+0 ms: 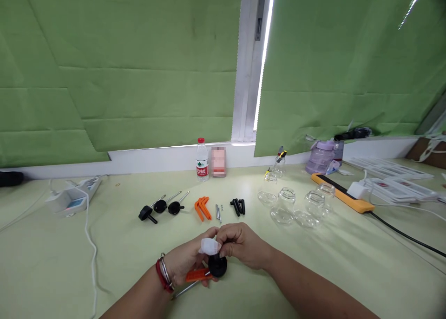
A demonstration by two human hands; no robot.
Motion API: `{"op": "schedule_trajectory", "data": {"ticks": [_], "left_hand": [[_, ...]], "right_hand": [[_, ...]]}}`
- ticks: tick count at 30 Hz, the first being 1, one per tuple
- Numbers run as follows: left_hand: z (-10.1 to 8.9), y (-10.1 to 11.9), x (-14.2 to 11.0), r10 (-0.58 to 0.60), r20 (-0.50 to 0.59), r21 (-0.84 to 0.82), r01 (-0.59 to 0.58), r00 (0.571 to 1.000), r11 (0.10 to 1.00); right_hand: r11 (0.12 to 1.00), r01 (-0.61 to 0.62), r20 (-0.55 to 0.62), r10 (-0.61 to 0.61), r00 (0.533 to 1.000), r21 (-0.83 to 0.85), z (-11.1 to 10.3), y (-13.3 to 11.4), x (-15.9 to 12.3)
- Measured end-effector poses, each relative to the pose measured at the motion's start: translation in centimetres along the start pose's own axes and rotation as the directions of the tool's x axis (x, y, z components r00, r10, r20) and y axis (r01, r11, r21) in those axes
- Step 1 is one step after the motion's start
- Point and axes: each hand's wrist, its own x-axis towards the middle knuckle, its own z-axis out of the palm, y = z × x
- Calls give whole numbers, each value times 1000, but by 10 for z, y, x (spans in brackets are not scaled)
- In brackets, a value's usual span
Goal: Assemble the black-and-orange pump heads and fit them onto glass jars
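Observation:
My left hand [190,261] is closed around a black round lid [218,266] near the front of the table. An orange handle [198,275] sits against the lid in the same hand, and a metal rod [188,289] points out below toward the lower left. Something white [209,246], like a wrapping, covers what seems to be my left thumb. My right hand [242,244] pinches with thumb and forefinger just above the lid; whatever lies between those fingertips is hidden.
Ahead lie black lids with metal rods [160,206], orange handles [202,208], metal pins [218,213] and black handles [238,206]. Several glass jars [286,198] stand to the right. A water bottle [202,161] is at the back. Power strips lie left [75,198] and right [341,191].

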Motion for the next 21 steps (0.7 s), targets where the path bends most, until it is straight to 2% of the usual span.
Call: {"op": "schedule_trajectory", "data": {"ticks": [8, 14, 21], "left_hand": [[0, 0, 0, 6, 7, 14, -7, 1000, 1000], [-2, -2, 1, 1, 15, -1, -1, 1000, 1000], [-4, -4, 1, -5, 15, -28, 5, 1000, 1000]], "right_hand": [[991, -56, 3, 56, 998, 119, 1, 6, 0], [974, -86, -41, 97, 994, 211, 2, 12, 1], [982, -93, -24, 98, 995, 166, -3, 11, 1]]}}
